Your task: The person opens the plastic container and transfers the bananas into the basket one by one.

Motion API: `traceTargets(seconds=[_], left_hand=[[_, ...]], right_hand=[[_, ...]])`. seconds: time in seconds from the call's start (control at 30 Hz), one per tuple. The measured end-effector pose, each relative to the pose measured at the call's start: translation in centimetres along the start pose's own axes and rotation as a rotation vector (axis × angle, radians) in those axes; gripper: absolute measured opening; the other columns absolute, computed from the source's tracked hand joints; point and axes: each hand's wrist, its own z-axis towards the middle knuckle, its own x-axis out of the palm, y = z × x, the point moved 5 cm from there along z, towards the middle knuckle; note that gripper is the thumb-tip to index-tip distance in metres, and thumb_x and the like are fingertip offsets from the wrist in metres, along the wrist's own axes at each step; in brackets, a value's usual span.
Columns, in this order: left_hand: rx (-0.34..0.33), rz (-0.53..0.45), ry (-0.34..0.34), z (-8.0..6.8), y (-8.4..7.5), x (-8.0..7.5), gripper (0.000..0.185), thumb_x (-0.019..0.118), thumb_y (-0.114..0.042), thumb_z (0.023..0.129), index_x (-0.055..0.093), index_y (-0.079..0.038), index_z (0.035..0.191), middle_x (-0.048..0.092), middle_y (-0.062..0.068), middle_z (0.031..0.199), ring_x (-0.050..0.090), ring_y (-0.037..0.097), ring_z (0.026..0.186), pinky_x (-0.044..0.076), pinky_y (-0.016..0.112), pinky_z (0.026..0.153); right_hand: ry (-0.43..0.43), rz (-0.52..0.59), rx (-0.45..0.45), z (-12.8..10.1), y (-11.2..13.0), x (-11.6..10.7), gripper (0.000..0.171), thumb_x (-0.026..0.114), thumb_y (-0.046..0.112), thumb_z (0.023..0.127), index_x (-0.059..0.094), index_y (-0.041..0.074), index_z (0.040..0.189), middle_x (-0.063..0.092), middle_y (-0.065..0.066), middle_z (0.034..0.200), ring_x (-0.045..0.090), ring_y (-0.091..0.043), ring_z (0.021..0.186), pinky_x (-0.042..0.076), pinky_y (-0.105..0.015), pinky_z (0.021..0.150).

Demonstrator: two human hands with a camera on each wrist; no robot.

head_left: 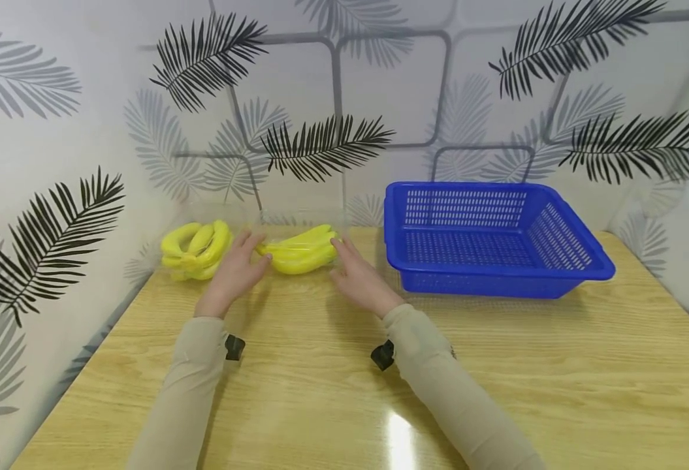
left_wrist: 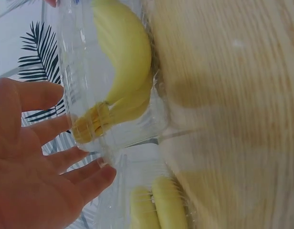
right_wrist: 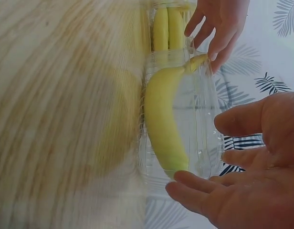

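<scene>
A bunch of yellow bananas (head_left: 298, 253) lies inside a clear plastic box (right_wrist: 204, 129) at the back of the table. My left hand (head_left: 235, 269) is at the box's left end, its thumb and fingers spread and loosely bent. At the right end is my right hand (head_left: 358, 277), fingers extended along the side and corner. In the wrist views the fingertips of both hands lie at the clear walls; whether they all touch is hard to tell. Just left of this box, a second clear box holds another bunch of bananas (head_left: 198, 250), close beside my left hand.
A blue plastic basket (head_left: 497, 284) with slotted walls stands to the right of my right hand. Behind everything rises a wall (head_left: 391, 85) with a leaf pattern. The wooden table (head_left: 315, 378) stretches toward me under both forearms, with a bright reflection near its front.
</scene>
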Motion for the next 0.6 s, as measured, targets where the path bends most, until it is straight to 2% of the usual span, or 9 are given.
traceTargets(seconds=[0.23,0.47,0.6], left_hand=[[0.004,0.023,0.073,-0.6,-0.5,-0.5,0.054,0.046,-0.026,0.103,0.036,-0.003,0.151,0.012,0.023,0.16,0.019,0.045,0.143,0.024,0.062,0.111],[0.091,0.086,0.115,-2.0,-1.9,-1.0,0.049,0.049,-0.021,0.101,0.045,0.001,0.144,0.03,0.026,0.147,0.039,0.045,0.129,0.036,0.059,0.104],[0.127,0.106,0.147,-3.0,-2.4,-1.4,0.047,0.051,-0.019,0.099,0.049,0.001,0.141,0.034,0.025,0.143,0.046,0.044,0.12,0.041,0.057,0.097]], right_hand=[[0.006,-0.062,0.013,-0.6,0.0,-0.4,0.062,0.05,0.019,0.101,0.023,0.007,0.156,0.006,-0.015,0.163,0.016,-0.03,0.147,0.018,-0.045,0.117],[0.046,-0.166,-0.038,-3.4,0.2,-0.9,0.064,0.051,0.022,0.102,0.022,0.004,0.156,0.01,-0.024,0.16,0.029,-0.037,0.141,0.029,-0.048,0.113],[0.053,-0.213,-0.072,-5.1,0.6,-1.0,0.064,0.053,0.023,0.102,0.024,0.004,0.155,0.013,-0.025,0.159,0.035,-0.04,0.137,0.034,-0.051,0.11]])
